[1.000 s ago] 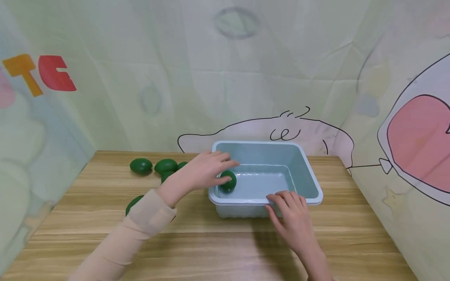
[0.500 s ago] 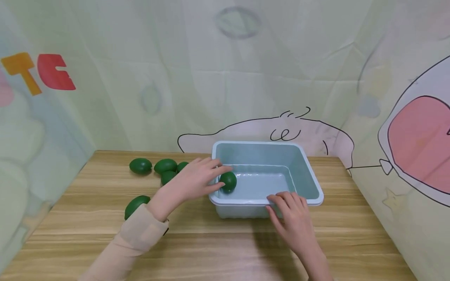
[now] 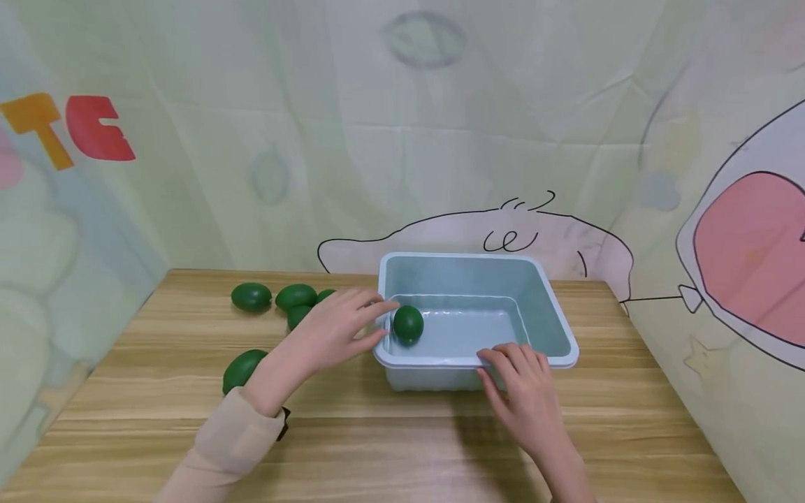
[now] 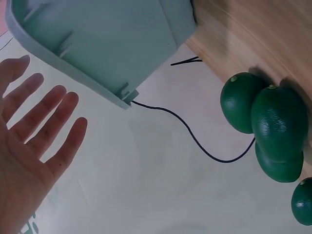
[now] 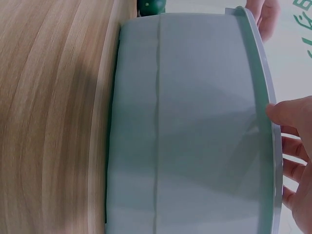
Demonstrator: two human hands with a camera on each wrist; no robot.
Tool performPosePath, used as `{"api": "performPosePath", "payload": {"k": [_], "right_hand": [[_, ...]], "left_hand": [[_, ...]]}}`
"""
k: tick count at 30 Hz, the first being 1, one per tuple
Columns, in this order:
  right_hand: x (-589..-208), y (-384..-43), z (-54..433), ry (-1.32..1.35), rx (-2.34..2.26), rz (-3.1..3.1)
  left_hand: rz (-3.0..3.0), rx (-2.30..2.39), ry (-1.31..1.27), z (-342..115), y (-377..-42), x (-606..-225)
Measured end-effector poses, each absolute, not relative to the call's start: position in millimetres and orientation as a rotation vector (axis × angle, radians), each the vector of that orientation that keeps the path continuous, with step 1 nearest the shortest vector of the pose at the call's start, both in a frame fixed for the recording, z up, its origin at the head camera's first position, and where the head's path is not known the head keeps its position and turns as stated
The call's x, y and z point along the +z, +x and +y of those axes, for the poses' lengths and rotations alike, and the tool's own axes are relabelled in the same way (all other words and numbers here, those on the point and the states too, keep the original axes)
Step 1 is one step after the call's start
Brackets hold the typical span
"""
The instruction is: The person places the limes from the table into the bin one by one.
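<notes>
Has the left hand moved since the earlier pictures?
Yes: against the pale blue bin in the head view, the left hand has moved leftward, away from the green fruit inside.

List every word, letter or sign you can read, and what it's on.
"T", orange, on the backdrop.
"E" or "C", red, beside it; unclear which.
Green marks in both wrist views, same backdrop: incomplete, unreadable.
Bin and fruit: none visible.

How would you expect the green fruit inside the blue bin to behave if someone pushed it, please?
The green fruit would probably roll, since its outline is rounded. Its smooth, shiny skin suggests it may be slippery. The blue bin encloses it on all sides, so it likely cannot roll far.
</notes>
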State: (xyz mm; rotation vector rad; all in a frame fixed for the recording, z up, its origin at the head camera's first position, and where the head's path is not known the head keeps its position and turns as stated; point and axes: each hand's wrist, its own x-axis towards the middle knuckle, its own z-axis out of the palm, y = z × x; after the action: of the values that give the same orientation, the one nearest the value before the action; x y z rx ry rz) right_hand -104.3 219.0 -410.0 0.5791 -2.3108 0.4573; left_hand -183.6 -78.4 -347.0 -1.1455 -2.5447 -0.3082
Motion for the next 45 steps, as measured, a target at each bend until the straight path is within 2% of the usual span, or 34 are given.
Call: {"api": "performPosePath", "payload": {"k": [20, 45], "right_hand": [[-409, -103, 218, 0.565, 0.456, -2.333], [-409, -103, 218, 0.568, 0.461, -2.343]], "left_hand": [[-2.491, -0.411, -1.071, -97, -174, -366], [-2.607, -0.485, -0.806, -125, -164, -390]]}}
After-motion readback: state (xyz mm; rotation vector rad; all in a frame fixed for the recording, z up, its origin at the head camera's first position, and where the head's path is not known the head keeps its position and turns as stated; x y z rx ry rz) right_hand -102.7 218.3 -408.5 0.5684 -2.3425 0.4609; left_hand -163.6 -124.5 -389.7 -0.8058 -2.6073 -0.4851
